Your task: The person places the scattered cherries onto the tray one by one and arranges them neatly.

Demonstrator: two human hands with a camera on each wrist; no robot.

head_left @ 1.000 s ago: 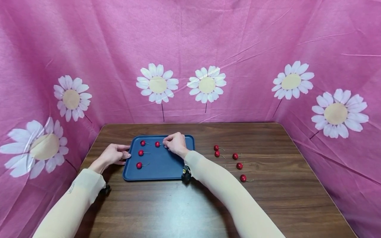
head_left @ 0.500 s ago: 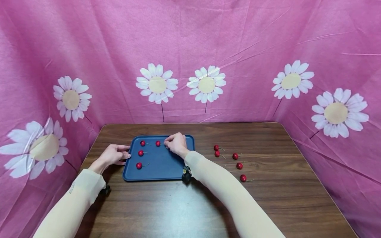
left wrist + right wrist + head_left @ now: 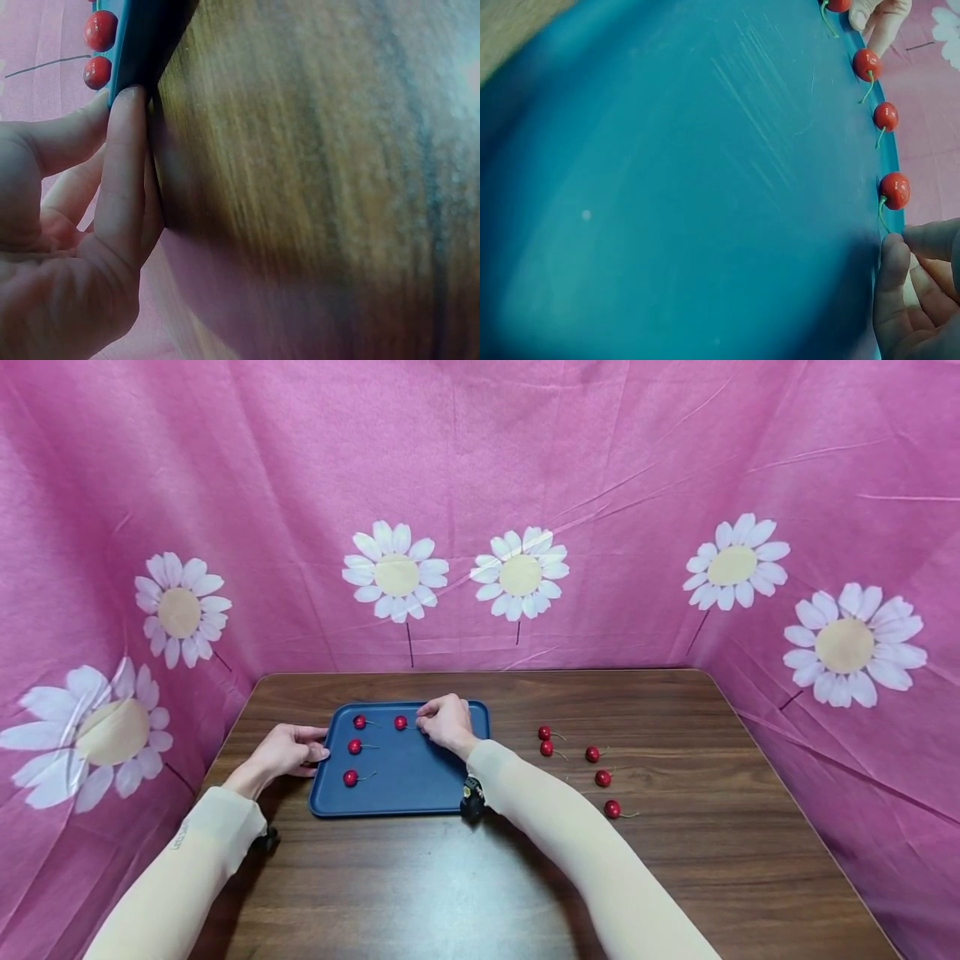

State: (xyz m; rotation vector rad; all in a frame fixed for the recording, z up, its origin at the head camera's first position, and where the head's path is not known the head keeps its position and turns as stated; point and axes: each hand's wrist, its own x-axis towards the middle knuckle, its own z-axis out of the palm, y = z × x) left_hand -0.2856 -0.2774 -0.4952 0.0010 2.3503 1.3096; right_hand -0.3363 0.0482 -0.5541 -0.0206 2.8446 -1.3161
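A blue rectangular tray point(image 3: 412, 781) lies on the wooden table. My left hand point(image 3: 281, 750) grips its left edge; in the left wrist view the thumb point(image 3: 71, 142) is at the rim and a finger presses the tray's outer side. By its green stem, my right hand point(image 3: 447, 724) pinches a red cherry point(image 3: 401, 722) near the tray's back edge, thumb and fingertip meeting at the stem's end in the right wrist view. Three more cherries stand in a column at the tray's left: a back one point(image 3: 360, 722), a middle one point(image 3: 355, 747) and a front one point(image 3: 350, 778).
Right of the tray, several loose cherries point(image 3: 603, 778) with stems lie on the brown table point(image 3: 675, 860). A pink curtain point(image 3: 465, 460) with white daisies hangs behind the table and along both sides.
My right hand and the cherry it holds have shifted slightly to the right along the tray's back. The left hand and the other cherries stay where they were.
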